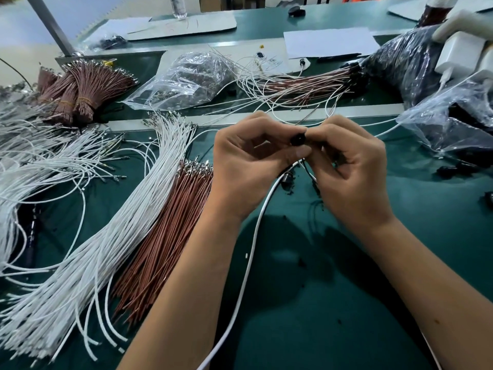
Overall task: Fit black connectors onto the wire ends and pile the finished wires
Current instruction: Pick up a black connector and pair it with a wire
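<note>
Both hands, left hand [248, 156] and right hand [349, 158], pinch one black connector [298, 139]; finished wires [306, 85] piled behind, unfitted white wires [106, 236] and brown wires [160, 244] remaining.

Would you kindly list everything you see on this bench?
black connector: one, black, pinched between both hands
white wire: one, white, trailing from the hands
loose white wires: many, white, left
brown wires: many, brown, beside white ones
tied brown bundles: several, brown, far left
finished wires: pile, brown and white, far centre
plastic bags: several, clear, far side
table: one, green
left hand: one, centre
right hand: one, centre
</note>
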Demonstrator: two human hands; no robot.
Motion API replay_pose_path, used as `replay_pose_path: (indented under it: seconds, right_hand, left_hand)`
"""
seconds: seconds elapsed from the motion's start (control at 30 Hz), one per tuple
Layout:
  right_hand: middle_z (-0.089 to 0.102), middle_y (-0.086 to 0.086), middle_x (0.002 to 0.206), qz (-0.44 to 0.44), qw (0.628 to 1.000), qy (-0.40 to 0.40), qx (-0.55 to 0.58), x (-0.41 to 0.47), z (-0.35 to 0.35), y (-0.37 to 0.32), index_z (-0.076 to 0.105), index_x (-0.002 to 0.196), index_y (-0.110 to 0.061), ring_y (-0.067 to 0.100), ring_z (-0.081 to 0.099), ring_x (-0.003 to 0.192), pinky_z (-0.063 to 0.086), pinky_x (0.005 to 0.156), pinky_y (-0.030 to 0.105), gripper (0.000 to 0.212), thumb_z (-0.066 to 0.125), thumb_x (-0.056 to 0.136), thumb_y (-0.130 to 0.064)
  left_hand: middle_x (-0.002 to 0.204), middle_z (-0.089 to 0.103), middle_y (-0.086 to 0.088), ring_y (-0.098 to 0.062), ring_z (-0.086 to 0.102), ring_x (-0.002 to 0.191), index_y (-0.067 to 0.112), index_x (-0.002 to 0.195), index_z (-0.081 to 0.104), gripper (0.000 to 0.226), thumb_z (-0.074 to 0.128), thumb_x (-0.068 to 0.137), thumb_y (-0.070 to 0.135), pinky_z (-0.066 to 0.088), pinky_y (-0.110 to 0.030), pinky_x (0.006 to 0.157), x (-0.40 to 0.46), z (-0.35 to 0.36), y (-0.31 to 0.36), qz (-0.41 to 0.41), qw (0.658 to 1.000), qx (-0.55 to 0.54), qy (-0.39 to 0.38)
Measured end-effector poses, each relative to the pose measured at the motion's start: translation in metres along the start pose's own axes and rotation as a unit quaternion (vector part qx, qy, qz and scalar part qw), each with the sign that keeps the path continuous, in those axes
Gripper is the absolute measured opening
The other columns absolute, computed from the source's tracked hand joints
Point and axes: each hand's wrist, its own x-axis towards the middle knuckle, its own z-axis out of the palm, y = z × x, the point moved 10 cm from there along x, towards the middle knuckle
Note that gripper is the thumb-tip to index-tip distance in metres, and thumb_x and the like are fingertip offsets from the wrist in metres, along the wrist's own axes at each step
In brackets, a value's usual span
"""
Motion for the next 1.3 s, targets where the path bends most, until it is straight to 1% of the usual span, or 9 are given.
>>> replay_pose_path:
  seconds: [0.17, 0.37, 0.5, 0.63, 0.83, 0.97, 1.17, 1.23, 1.3]
  right_hand:
    - [0.062, 0.003, 0.086, -0.010, 1.000, 0.017, -0.011, 0.000, -0.004, -0.003, 0.076, 0.098, -0.005, 0.017, 0.060, 0.077, 0.044, 0.070, 0.024, 0.015, 0.067, 0.093, 0.005]
    - [0.065, 0.003, 0.087, -0.017, 0.999, 0.040, -0.022, -0.002, -0.010, -0.008, 0.077, 0.102, -0.004, 0.006, 0.061, 0.080, 0.044, 0.073, 0.018, 0.012, 0.068, 0.095, -0.001]
    - [0.068, 0.006, 0.086, -0.012, 0.999, 0.044, -0.028, -0.001, -0.010, -0.008, 0.079, 0.101, -0.002, 0.012, 0.063, 0.078, 0.044, 0.073, 0.019, 0.011, 0.070, 0.095, -0.001]
    - [0.069, 0.007, 0.086, -0.017, 0.998, 0.042, -0.032, 0.000, -0.011, -0.009, 0.080, 0.102, -0.002, 0.014, 0.064, 0.078, 0.045, 0.073, 0.020, 0.012, 0.070, 0.095, -0.004]
    - [0.069, 0.006, 0.087, -0.017, 0.999, 0.028, -0.022, 0.001, -0.012, -0.007, 0.079, 0.101, -0.005, 0.016, 0.066, 0.079, 0.047, 0.072, 0.024, 0.010, 0.071, 0.095, -0.006]
    - [0.069, 0.005, 0.086, -0.011, 1.000, 0.024, -0.013, 0.002, -0.013, -0.004, 0.079, 0.099, -0.008, 0.013, 0.064, 0.076, 0.046, 0.069, 0.024, 0.007, 0.075, 0.095, -0.010]
    - [0.069, 0.004, 0.086, -0.017, 1.000, 0.013, -0.007, 0.003, -0.012, -0.005, 0.079, 0.099, -0.009, 0.011, 0.065, 0.075, 0.045, 0.069, 0.022, 0.006, 0.078, 0.093, -0.010]
    - [0.069, 0.004, 0.086, -0.022, 1.000, 0.011, -0.006, 0.004, -0.011, -0.007, 0.079, 0.098, -0.009, 0.014, 0.065, 0.075, 0.047, 0.069, 0.024, 0.005, 0.078, 0.094, -0.011]
    - [0.069, 0.002, 0.085, -0.021, 1.000, 0.007, -0.009, 0.004, -0.011, -0.007, 0.079, 0.098, -0.008, 0.012, 0.063, 0.074, 0.045, 0.068, 0.023, 0.005, 0.077, 0.094, -0.011]
  left_hand:
    - [0.081, 0.061, -0.010, -0.019, 0.065, 0.076, -0.002, 0.102, 0.071, 0.036, 0.080, 0.070, -0.017, 0.054, -0.031, 0.075, 0.000, 0.004, 0.005, 0.002, 1.000, 0.002, -0.012]
    - [0.083, 0.062, -0.011, -0.023, 0.064, 0.076, -0.001, 0.101, 0.070, 0.037, 0.080, 0.070, -0.018, 0.054, -0.034, 0.075, 0.001, 0.004, 0.007, 0.003, 1.000, -0.004, -0.017]
    - [0.078, 0.066, -0.008, -0.020, 0.065, 0.075, -0.001, 0.099, 0.070, 0.036, 0.079, 0.069, -0.019, 0.054, -0.033, 0.075, 0.001, 0.003, 0.005, -0.004, 1.000, -0.023, -0.011]
    - [0.075, 0.069, 0.003, -0.014, 0.065, 0.073, 0.001, 0.098, 0.069, 0.038, 0.076, 0.069, -0.023, 0.055, -0.027, 0.074, 0.000, 0.005, 0.003, -0.010, 0.998, -0.053, -0.013]
    - [0.076, 0.071, 0.004, -0.010, 0.067, 0.074, 0.003, 0.094, 0.069, 0.038, 0.074, 0.069, -0.025, 0.056, -0.023, 0.074, -0.001, 0.006, 0.001, -0.016, 0.997, -0.079, -0.015]
    - [0.078, 0.072, 0.002, -0.011, 0.067, 0.074, 0.003, 0.091, 0.068, 0.034, 0.074, 0.070, -0.023, 0.057, -0.024, 0.074, -0.002, 0.005, -0.005, -0.030, 0.995, -0.094, -0.019]
    - [0.081, 0.067, -0.002, -0.015, 0.063, 0.077, -0.004, 0.115, 0.068, 0.046, 0.077, 0.072, -0.017, 0.058, -0.028, 0.079, 0.000, 0.001, -0.008, -0.040, 0.995, -0.091, -0.028]
    - [0.082, 0.067, -0.004, -0.015, 0.063, 0.078, -0.006, 0.111, 0.069, 0.041, 0.077, 0.073, -0.017, 0.056, -0.025, 0.076, 0.001, 0.000, -0.006, -0.035, 0.996, -0.081, -0.032]
    - [0.086, 0.063, -0.011, -0.019, 0.060, 0.081, -0.001, 0.102, 0.071, 0.033, 0.077, 0.072, -0.016, 0.053, -0.026, 0.075, 0.002, 0.002, -0.004, -0.028, 0.996, -0.072, -0.045]
